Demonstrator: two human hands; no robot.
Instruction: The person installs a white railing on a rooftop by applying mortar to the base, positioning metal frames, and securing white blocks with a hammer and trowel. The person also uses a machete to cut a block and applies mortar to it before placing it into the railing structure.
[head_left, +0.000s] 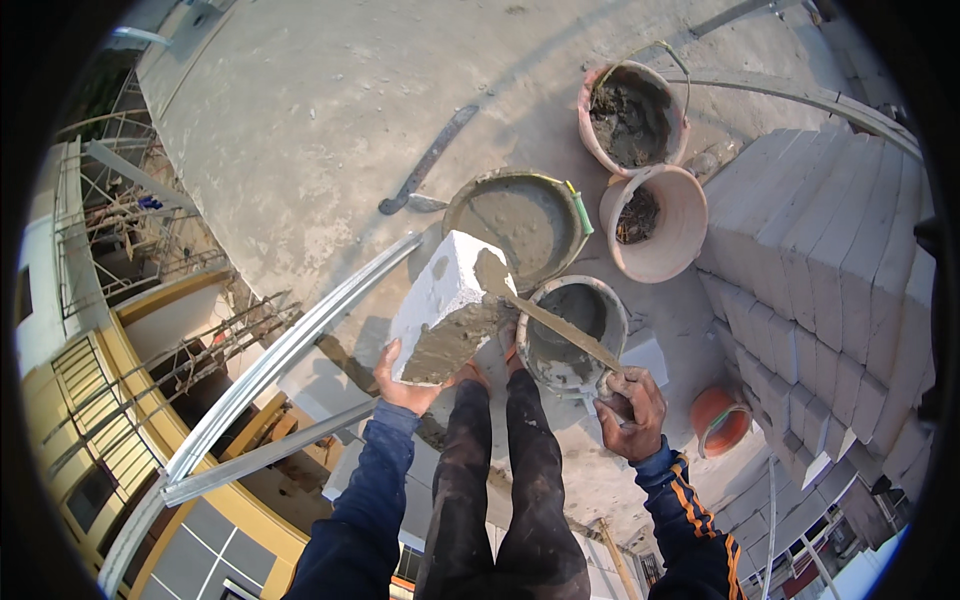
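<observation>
My left hand [402, 390] is closed around the near lower end of a white concrete block [432, 285], which is held tilted above my feet. Wet grey mortar [450, 345] coats the block's near side, and another patch lies on its upper right end. In my right hand [632, 412] is the handle of a trowel [565, 328]. Its mortar-smeared blade points left, with the tip at the block's mortared right end. Beneath the blade stands a round bucket [533, 375] holding grey mortar. A wider tub [453, 208] of grey, soupy mix sits just beyond the block.
Farther right stand a pinkish bucket [588, 135] with mortar and a pale bucket [682, 222] with dark bits inside. Stacked grey blocks [800, 250] line the right, beside an orange bucket [708, 412]. Metal channels [290, 350] run along the left near a drop. A dark curved strip [430, 160] lies ahead.
</observation>
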